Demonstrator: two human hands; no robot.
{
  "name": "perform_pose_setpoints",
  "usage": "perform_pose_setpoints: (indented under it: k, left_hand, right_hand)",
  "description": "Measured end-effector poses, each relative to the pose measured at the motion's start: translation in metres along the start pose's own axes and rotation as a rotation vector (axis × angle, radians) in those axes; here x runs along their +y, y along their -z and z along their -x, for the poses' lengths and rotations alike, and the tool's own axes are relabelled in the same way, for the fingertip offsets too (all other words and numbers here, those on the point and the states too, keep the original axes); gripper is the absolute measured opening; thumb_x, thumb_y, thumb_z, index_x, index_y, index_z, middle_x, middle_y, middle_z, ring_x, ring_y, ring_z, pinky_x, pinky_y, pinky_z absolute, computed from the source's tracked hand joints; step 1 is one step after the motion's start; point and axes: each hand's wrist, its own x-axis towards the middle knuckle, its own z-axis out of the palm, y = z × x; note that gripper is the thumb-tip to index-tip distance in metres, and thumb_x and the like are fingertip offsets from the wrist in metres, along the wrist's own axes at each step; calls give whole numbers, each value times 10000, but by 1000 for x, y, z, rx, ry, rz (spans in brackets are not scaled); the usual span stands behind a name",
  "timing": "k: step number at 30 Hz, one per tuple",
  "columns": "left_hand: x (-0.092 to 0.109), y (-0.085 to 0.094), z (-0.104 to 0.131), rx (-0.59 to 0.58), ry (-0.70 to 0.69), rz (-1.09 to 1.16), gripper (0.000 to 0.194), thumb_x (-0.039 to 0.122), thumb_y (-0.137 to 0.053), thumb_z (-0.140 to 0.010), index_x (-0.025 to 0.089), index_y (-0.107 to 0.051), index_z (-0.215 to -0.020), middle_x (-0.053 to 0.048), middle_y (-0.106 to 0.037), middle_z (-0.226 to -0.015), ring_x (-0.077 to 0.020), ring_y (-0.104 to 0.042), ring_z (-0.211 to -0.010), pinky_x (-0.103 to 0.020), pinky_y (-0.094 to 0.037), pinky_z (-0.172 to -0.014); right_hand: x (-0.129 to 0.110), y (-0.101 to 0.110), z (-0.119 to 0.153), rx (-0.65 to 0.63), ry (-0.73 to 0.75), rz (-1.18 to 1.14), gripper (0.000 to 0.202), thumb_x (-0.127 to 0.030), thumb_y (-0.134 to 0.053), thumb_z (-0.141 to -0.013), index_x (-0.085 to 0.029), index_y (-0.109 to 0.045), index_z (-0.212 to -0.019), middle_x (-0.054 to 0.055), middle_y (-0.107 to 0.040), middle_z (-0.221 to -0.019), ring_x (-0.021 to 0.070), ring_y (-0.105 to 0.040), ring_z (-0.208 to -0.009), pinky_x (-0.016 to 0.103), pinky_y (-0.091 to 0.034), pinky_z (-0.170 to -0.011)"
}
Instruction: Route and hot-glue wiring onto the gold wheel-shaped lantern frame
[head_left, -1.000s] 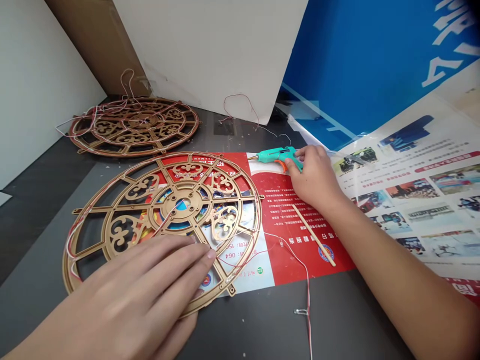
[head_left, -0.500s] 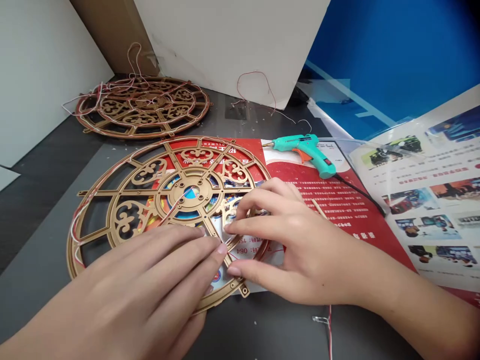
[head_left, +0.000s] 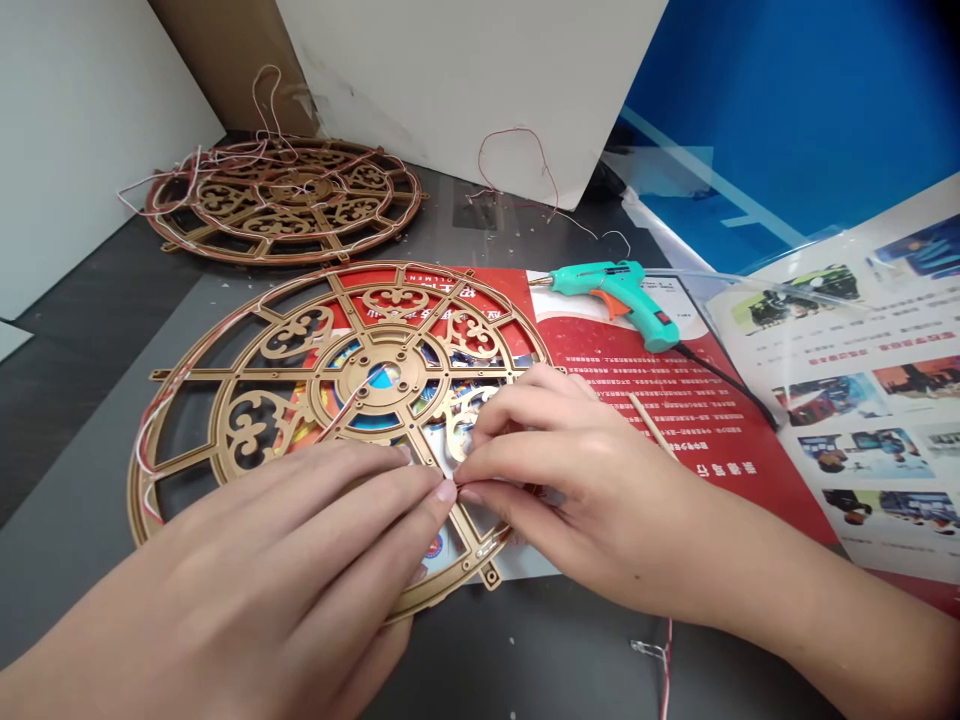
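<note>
A round gold openwork frame [head_left: 262, 400] lies flat on a red printed sheet [head_left: 675, 420], with thin red and white wire running along its rim. My left hand [head_left: 300, 560] lies flat on the frame's near right part, fingers stretched out and pressing down. My right hand [head_left: 570, 480] rests beside it, thumb and forefinger pinched together on the thin wire [head_left: 465, 492] right at the left fingertips. The wire trails off below my right wrist to a small end piece [head_left: 651, 650].
A teal glue gun [head_left: 615, 295] lies on the sheet behind my right hand, its black cord running right. A thin wooden stick [head_left: 651, 425] lies next to it. A second gold frame [head_left: 281, 200] with loose wires sits at the back left, by white and brown boards.
My right hand let go of the glue gun, came back to the frame and has pinched the wire at my left fingertips. My left hand stayed pressed on the frame.
</note>
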Motion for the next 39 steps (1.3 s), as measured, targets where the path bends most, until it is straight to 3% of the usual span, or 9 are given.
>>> perform_pose_setpoints:
  k: [10, 19, 25, 29, 32, 35, 39]
  left_hand:
    - [-2, -1, -2, 9, -29, 5, 567, 264, -732, -1156, 295, -798, -1719, -39, -893, -1563, -273, -802, -1579, -410, -583, -1502]
    - [0, -1, 2, -11, -7, 10, 606, 309, -747, -1176, 313, -764, -1781, -33, -886, -1605, -282, -794, -1602, -442, -583, -1492]
    - [-1, -1, 6, -11, 28, 19, 572, 346, -735, -1211, 319, -773, -1781, -4, -861, -1702, -261, -737, -1718, -405, -439, -1613]
    - [-3, -1, 4, 14, 0, 22, 582, 324, -760, -1179, 323, -795, -1761, -11, -894, -1627, -268, -799, -1642, -425, -587, -1531]
    - [-6, -2, 7, 1, 1, 13, 573, 408, -787, -1171, 407, -828, -1743, 32, -878, -1685, -274, -833, -1605, -446, -704, -1435]
    - [-9, -5, 11, -19, -4, -29, 495, 534, -815, -1156, 501, -892, -1644, 111, -800, -1815, -286, -833, -1632, -466, -742, -1392]
    - [-11, -8, 12, -10, -6, -24, 489, 552, -840, -1149, 499, -906, -1630, 129, -775, -1845, -278, -827, -1643, -454, -751, -1378]
  right_hand:
    - [-3, 6, 0, -23, 2, 63, 218, -64, -757, -1246, -181, -917, -1156, 61, -923, -1182, 274, -756, -1135, 460, -554, -1035]
    - [-2, 7, -1, -44, 17, 49, 366, 27, -657, -1189, -177, -960, -1215, 69, -893, -1168, 266, -758, -1094, 455, -489, -981]
    - [-3, 6, -3, -40, 18, 64, 356, 39, -644, -1159, -152, -943, -1129, 66, -850, -1096, 243, -735, -1041, 433, -419, -948]
    - [-4, 5, -3, -41, 20, 77, 387, 42, -618, -1165, -138, -960, -1147, 58, -843, -1082, 228, -721, -1015, 429, -396, -957]
    - [-3, 4, -3, -55, 21, 77, 398, 38, -614, -1172, -142, -968, -1189, 57, -848, -1105, 231, -736, -1043, 434, -381, -986]
    - [-4, 5, -4, -63, 11, 87, 402, 37, -607, -1175, -149, -963, -1191, 49, -843, -1099, 230, -742, -1045, 443, -365, -1021]
    - [-3, 5, -3, -66, 9, 88, 413, 39, -590, -1177, -162, -950, -1172, 38, -845, -1099, 224, -743, -1036, 444, -348, -1039]
